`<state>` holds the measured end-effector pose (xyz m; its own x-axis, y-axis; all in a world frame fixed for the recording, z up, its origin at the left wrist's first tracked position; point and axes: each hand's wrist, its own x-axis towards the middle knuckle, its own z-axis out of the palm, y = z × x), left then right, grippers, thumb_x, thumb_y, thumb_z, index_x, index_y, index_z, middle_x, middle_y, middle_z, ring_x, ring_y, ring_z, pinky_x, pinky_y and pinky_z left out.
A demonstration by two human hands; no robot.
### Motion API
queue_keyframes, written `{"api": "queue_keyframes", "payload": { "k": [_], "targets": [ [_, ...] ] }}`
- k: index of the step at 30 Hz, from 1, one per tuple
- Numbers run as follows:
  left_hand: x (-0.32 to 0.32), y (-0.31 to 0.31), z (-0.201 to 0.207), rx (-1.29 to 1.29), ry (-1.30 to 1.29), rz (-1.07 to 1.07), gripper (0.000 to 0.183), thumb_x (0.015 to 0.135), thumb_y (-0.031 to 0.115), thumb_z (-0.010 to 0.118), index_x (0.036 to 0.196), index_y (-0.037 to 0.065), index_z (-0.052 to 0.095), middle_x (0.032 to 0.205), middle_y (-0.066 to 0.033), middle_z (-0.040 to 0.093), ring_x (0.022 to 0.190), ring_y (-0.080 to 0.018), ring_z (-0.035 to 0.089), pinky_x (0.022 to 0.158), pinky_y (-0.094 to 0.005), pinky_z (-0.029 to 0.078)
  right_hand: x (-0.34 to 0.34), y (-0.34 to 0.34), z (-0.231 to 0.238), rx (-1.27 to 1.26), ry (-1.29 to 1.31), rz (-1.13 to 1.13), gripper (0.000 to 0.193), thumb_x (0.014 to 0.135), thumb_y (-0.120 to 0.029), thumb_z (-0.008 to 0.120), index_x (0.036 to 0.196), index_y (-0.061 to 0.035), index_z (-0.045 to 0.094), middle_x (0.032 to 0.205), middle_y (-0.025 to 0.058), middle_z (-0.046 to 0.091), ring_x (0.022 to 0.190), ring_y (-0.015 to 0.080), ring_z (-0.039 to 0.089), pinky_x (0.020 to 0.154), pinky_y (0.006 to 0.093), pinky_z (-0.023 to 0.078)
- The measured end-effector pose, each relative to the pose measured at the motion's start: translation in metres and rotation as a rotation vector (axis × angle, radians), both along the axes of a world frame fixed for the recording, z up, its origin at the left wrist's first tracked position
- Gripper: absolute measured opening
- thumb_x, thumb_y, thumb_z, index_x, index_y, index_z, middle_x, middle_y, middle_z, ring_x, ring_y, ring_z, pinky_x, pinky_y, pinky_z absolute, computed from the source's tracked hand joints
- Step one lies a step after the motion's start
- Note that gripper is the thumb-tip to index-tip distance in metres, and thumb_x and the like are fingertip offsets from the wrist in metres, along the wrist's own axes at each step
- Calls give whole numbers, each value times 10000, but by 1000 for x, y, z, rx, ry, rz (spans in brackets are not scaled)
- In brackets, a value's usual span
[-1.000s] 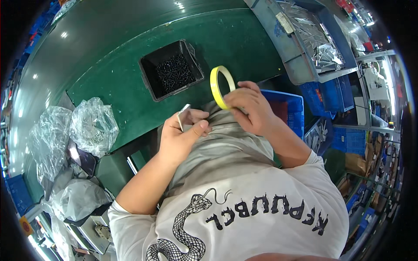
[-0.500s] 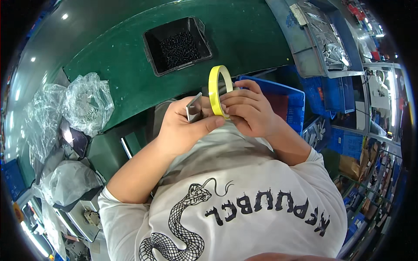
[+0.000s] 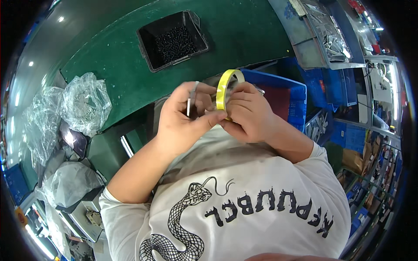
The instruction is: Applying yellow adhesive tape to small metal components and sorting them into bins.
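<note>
My left hand (image 3: pixel 176 124) is closed around a thin, flat grey metal piece (image 3: pixel 189 106), which stands edge-on between its fingers. Its thumb reaches across to the lower edge of a roll of yellow tape (image 3: pixel 222 91). My right hand (image 3: pixel 252 115) grips the far side of that roll, its fingers curled in and bunched near the left thumb. The roll is upright and tilted, seen mostly from its yellow outer face. The right fingertips are partly hidden behind the roll and the knuckles. Both hands are in front of my chest, by the near edge of the green table (image 3: pixel 126 65).
A black bin (image 3: pixel 147 45) of small black parts (image 3: pixel 174 45) stands on the table. Clear plastic bags (image 3: pixel 87 104) lie at left. Beyond my right hand is a blue crate (image 3: pixel 298 102). Grey bins with metal pieces (image 3: pixel 333 43) stand at upper right, shelving (image 3: pixel 383 174) below.
The yellow tape roll has shifted slightly right and turned. My right fingers have curled in closer to its lower edge. The metal piece in my left hand has turned more edge-on.
</note>
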<state>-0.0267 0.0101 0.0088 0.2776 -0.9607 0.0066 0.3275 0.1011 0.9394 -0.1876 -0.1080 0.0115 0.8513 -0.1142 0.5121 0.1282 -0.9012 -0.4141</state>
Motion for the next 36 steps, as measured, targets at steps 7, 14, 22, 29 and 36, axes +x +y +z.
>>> {"api": "queue_keyframes", "payload": {
  "k": [7,14,22,29,36],
  "targets": [
    [6,2,1,-291,-351,98,372,755,-74,783,1020,31,543,780,10,522,589,-17,395,524,-190,285,0,5,11,-32,-50,27,229,677,-111,764,847,-44,626,684,51,588,630,246,561,700,395,445],
    [4,3,2,-249,-265,79,330,759,-70,774,1008,20,578,836,-10,547,591,-27,412,518,-197,292,0,2,16,-93,-44,36,259,682,-137,762,876,-45,617,663,46,576,592,234,537,693,390,435],
    [7,2,3,-238,-350,89,284,756,-50,785,954,32,598,846,-2,579,590,-31,417,511,-200,299,0,2,15,-152,-61,15,281,678,-142,775,887,-44,614,665,35,579,573,226,527,683,382,429],
    [9,2,4,-221,-342,54,239,783,-34,771,938,28,600,824,2,577,606,-38,425,523,-201,309,-3,1,16,-166,-23,16,301,679,-146,787,902,-47,611,676,35,582,585,225,532,688,382,431],
    [5,1,0,-318,-488,22,238,753,-84,741,935,15,625,847,-59,606,619,-99,484,545,-238,367,-1,0,12,-144,-47,-9,296,672,-143,780,896,-42,615,684,37,587,579,215,532,690,378,428]
  ]
}}
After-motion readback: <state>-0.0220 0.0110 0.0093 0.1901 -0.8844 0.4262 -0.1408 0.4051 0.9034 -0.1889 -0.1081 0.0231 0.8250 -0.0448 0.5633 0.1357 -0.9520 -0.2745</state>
